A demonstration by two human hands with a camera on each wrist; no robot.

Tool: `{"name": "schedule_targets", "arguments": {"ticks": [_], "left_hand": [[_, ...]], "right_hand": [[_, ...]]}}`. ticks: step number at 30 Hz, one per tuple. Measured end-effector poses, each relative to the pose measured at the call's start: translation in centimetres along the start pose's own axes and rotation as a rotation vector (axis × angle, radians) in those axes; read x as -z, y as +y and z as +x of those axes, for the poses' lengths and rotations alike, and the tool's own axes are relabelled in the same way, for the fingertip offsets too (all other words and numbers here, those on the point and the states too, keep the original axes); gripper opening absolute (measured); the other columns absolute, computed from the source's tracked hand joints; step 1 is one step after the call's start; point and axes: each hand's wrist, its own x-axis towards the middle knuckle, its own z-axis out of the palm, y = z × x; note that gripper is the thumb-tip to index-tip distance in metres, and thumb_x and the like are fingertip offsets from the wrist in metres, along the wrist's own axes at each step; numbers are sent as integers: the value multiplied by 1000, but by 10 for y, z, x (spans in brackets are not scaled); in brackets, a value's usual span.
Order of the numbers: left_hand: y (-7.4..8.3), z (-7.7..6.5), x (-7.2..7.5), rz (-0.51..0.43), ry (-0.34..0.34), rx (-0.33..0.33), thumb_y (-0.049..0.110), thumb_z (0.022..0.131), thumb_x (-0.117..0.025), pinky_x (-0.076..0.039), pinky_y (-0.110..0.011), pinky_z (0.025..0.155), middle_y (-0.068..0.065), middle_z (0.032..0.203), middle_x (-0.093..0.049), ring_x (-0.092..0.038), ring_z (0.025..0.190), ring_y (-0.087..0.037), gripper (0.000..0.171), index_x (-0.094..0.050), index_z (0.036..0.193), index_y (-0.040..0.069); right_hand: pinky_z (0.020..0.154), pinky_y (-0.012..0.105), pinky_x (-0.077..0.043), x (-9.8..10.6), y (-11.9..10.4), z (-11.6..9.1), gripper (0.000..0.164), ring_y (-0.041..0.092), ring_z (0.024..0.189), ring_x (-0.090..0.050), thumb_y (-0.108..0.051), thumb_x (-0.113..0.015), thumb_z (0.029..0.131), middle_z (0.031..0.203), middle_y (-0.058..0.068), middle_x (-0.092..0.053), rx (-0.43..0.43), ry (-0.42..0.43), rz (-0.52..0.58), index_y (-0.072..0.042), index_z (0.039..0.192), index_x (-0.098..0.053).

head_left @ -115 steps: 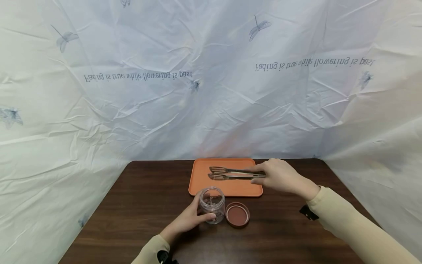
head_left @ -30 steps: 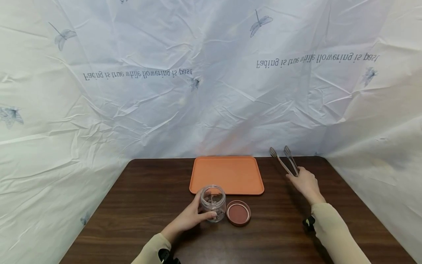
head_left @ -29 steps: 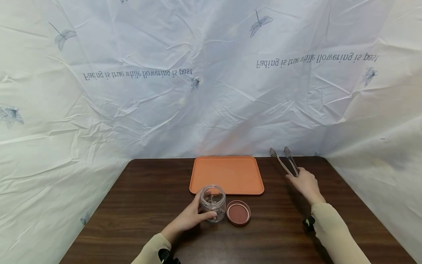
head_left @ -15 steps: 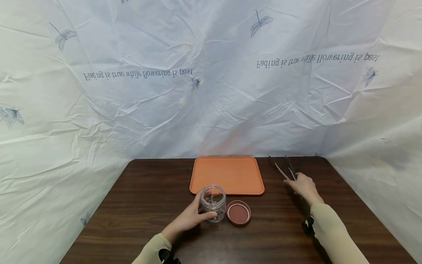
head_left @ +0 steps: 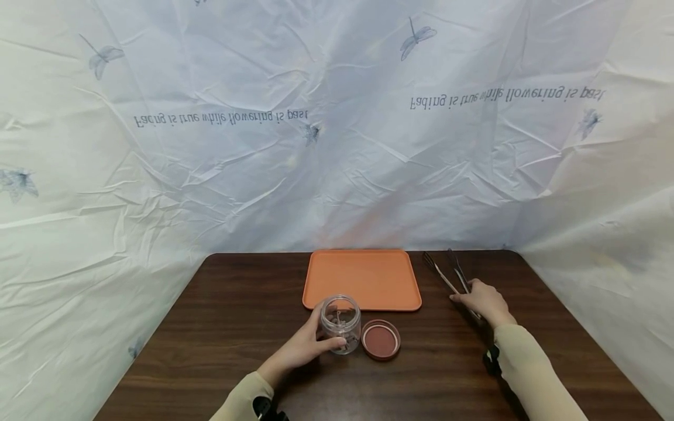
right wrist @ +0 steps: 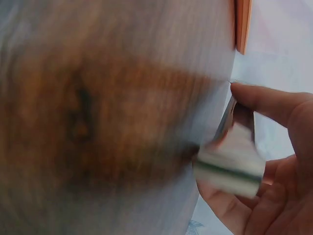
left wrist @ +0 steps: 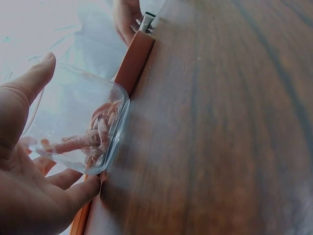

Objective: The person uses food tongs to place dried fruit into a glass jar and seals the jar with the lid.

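My left hand [head_left: 302, 351] curls round a clear wide-mouthed jar [head_left: 341, 327] standing uncapped on the table. Pinkish, whitish-dusted strips [left wrist: 100, 134] lie in its bottom in the left wrist view. Just to the jar's right is a round reddish-brown lid [head_left: 381, 340], its inside facing up. At the right side of the table, my right hand [head_left: 485, 301] holds metal tongs [head_left: 444, 277] low over the wood, arms spread and slotted heads pointing away. In the right wrist view, the hinge end of the tongs shows blurred between thumb and fingers.
An orange rectangular tray [head_left: 362, 279] lies behind the jar, at the table's far edge. Dark wood tabletop [head_left: 237, 316] extends on both sides. White printed sheeting [head_left: 263, 175] hangs round the back and sides.
The right hand has carried the tongs from over the tray to the right side, then lowered them and drawn them slightly back. The left hand, jar and lid stay put.
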Motion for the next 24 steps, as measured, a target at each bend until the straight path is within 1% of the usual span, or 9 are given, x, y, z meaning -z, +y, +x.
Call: {"name": "schedule_targets", "arguments": {"ticks": [3, 6, 10, 14, 17, 19, 20, 21, 24], "left_hand": [[0, 0, 0, 0, 3, -1, 22, 96, -72, -42, -53, 109, -19, 156, -33, -44, 138, -33, 92, -8, 162, 14], [0, 0, 0, 3, 4, 1, 23, 96, -72, -42, -53, 110, -18, 155, -34, -43, 138, -33, 92, -8, 162, 13], [0, 0, 0, 1, 5, 4, 23, 96, -73, -42, -52, 110, -18, 156, -34, -43, 138, -33, 93, -8, 162, 14], [0, 0, -1, 1, 7, 6, 23, 96, -73, -41, -53, 110, -18, 156, -34, -43, 139, -33, 92, -9, 162, 16], [-1, 0, -1, 7, 6, 7, 23, 96, -72, -41, -53, 111, -18, 156, -34, -43, 139, -34, 91, -9, 162, 16], [-1, 0, -1, 10, 6, 10, 23, 96, -72, -41, -53, 110, -17, 155, -35, -43, 139, -33, 91, -9, 162, 17], [-1, 0, -1, 9, 7, 9, 23, 96, -72, -42, -53, 110, -17, 155, -35, -43, 139, -33, 91, -10, 162, 17], [-1, 0, -1, 6, 7, 12, 23, 96, -73, -41, -53, 110, -17, 155, -35, -43, 139, -33, 91, -10, 162, 18], [0, 0, -1, -1, 9, 11, 24, 96, -73, -42, -53, 110, -17, 154, -35, -42, 139, -33, 91, -10, 162, 19]], "right_hand": [[73, 57, -56, -1, -2, -1, 99, 49, 94, -64, -56, -67, 92, 125, 44, -52, 5, -24, -4, 25, 140, -34], [67, 52, -58, -3, -4, -1, 106, 41, 85, -66, -61, -65, 91, 124, 44, -52, 3, -51, 18, 26, 140, -31], [58, 45, -58, -4, -4, -1, 107, 32, 73, -66, -61, -65, 91, 122, 45, -51, -2, -70, 62, 26, 141, -28], [57, 43, -58, -2, -3, -2, 106, 29, 70, -66, -62, -61, 93, 120, 43, -52, -1, -77, 83, 24, 144, -24], [59, 46, -56, 1, -2, -3, 108, 33, 71, -65, -65, -57, 94, 117, 42, -56, -7, -53, 51, 22, 147, -22], [66, 52, -55, 4, -1, -4, 107, 43, 82, -65, -66, -54, 95, 120, 42, -55, -1, -13, 15, 21, 148, -22], [72, 57, -54, 5, -2, -4, 106, 49, 92, -62, -66, -53, 96, 125, 44, -51, 6, 8, -1, 20, 148, -22], [78, 62, -52, 6, -3, -4, 105, 55, 103, -58, -66, -52, 96, 131, 46, -46, 16, 29, -6, 20, 149, -23], [90, 70, -44, 7, -11, -5, 100, 61, 121, -44, -64, -51, 98, 142, 47, -32, 79, 103, 15, 16, 151, -24]]}}
